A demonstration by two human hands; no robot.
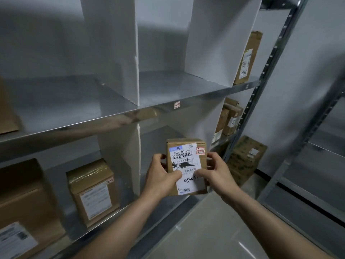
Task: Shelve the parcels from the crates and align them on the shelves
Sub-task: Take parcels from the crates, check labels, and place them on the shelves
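Both hands up, lower centre of frame, grasping one small brown parcel (186, 166) between them. Left hand (161, 175) grips its left edge, thumb lying across the white label, fingers curled behind. Right hand (216, 172) grips the right edge the same way, thumb on the label, fingers wrapped round the side. Parcel upright, label facing the camera: barcode, printed "530- D5 069", a red-boxed tag reading "2-3" at the top right corner, black handwriting lower down.

The parcel is held in the air in front of the lower shelf (119, 210), before the bay right of the white divider (137, 161); it does not touch the shelf.

Upper shelf (104, 118) runs across mid-frame, metal, with a small tag (177, 105) on its front lip. Tall white dividers split it into bays.

Lower left of frame: taped box (93, 189) standing on the lower shelf, label forward. Larger box (24, 212) just left of it, partly cut by the frame edge.

Far left edge, on the upper shelf: corner of another brown box (7, 116).

Upper right: tall thin parcel (248, 57) leaning upright in the end bay. Below it, a cluster of small boxes (228, 118). Right of centre, printed carton (246, 157) on the floor beside the upright (268, 62).

Second rack (306, 146) at right edge.
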